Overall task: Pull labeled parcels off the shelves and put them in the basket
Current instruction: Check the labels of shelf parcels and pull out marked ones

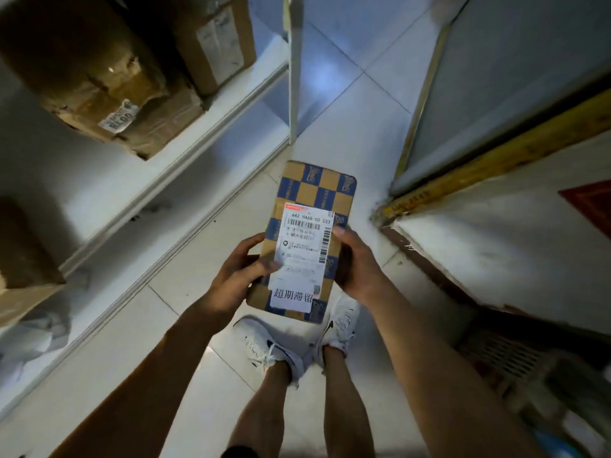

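Two white sneakers (pixel 297 342) are seen at 6 o'clock on the pale tiled floor (pixel 330 104), bare legs below them. Just above, a checkered blue-and-tan parcel (pixel 317 190) is held at frame centre over the feet — long axis running 6 to 12 o'clock, label side up. The left hand (pixel 236 276) is curled round its 9 o'clock edge, thumb laid on the white shipping label (pixel 304 256). The right hand (pixel 355 262) is wrapped round the 3 o'clock edge, thumb tip on the label's barcode strip. A second white sticker with large printed characters is stuck at the label's near end.

At 4 o'clock a dark slatted basket (pixel 515 361) is partly visible — blurred, contents can't be told. At 9 to 11 o'clock white shelves (pixel 185 153) run diagonally; a taped brown box (pixel 109 94) with a small label sits at 10 o'clock, another labeled carton (pixel 215 44) behind it at 11. A brown box edge (pixel 23 252) is seen at 9 o'clock.
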Demonstrator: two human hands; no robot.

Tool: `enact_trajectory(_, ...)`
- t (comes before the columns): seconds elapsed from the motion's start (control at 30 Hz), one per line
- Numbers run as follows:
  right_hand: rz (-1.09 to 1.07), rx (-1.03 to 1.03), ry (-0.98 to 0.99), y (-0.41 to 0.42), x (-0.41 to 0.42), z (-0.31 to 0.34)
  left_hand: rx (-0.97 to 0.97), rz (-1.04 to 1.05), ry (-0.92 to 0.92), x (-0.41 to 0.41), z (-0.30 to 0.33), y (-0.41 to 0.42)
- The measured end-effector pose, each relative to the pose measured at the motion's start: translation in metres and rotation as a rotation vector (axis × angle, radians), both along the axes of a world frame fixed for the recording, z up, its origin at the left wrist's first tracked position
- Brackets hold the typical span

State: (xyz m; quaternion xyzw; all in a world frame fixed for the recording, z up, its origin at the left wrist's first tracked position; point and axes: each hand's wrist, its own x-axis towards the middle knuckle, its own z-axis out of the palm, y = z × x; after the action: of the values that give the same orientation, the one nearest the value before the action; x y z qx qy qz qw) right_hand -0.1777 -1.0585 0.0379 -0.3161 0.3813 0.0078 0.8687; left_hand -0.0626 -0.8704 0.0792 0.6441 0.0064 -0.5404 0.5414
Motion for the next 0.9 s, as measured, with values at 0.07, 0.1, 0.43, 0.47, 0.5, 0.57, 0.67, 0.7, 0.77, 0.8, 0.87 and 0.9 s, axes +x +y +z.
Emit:
enact_trajectory(0.07, -0.071, 0.009, -0.011, -0.010, -0.023, 0.002, 0.000, -0.075, 0.003, -0.007, -0.001, -0.021)
enact_trajectory(0.1, -0.103, 0.002, -0.009, -0.015, -0.034, 0.004, 0.004, -0.106, 0.008, -0.012, -0.003, -0.029)
enact_trajectory(0.43, -0.491, 0.034, 0.096, -0.025, -0.146, 0.010, 0.031, -0.434, 0.045, -0.075, -0.008, -0.103)
enact_trajectory(0.47, -0.540, 0.057, 0.102, -0.022, -0.156, 0.009, 0.029, -0.463, 0.046, -0.081, -0.008, -0.108)
enact_trajectory(0.5, -0.580, 0.076, 0.104, -0.020, -0.166, 0.008, 0.030, -0.497, 0.046, -0.087, -0.007, -0.114)
enact_trajectory(0.57, -0.635, 0.106, 0.102, -0.016, -0.186, 0.006, 0.037, -0.564, 0.040, -0.100, -0.006, -0.123)
enact_trajectory(0.67, -0.726, 0.189, 0.053, -0.010, -0.214, 0.005, 0.054, -0.670, 0.033, -0.119, -0.006, -0.138)
enact_trajectory(0.7, -0.745, 0.206, 0.035, -0.010, -0.224, 0.004, 0.062, -0.702, 0.029, -0.125, -0.006, -0.143)
enact_trajectory(0.77, -0.775, 0.237, 0.018, -0.011, -0.243, 0.002, 0.083, -0.781, 0.017, -0.138, -0.004, -0.156)
enact_trajectory(0.8, -0.780, 0.237, 0.017, -0.012, -0.253, 0.002, 0.091, -0.822, 0.019, -0.146, -0.003, -0.163)
enact_trajectory(0.87, -0.775, 0.217, 0.019, -0.015, -0.275, 0.003, 0.099, -0.914, 0.028, -0.163, 0.001, -0.179)
enact_trajectory(0.9, -0.782, 0.209, 0.007, -0.016, -0.287, 0.003, 0.097, -0.963, 0.029, -0.174, 0.005, -0.188)
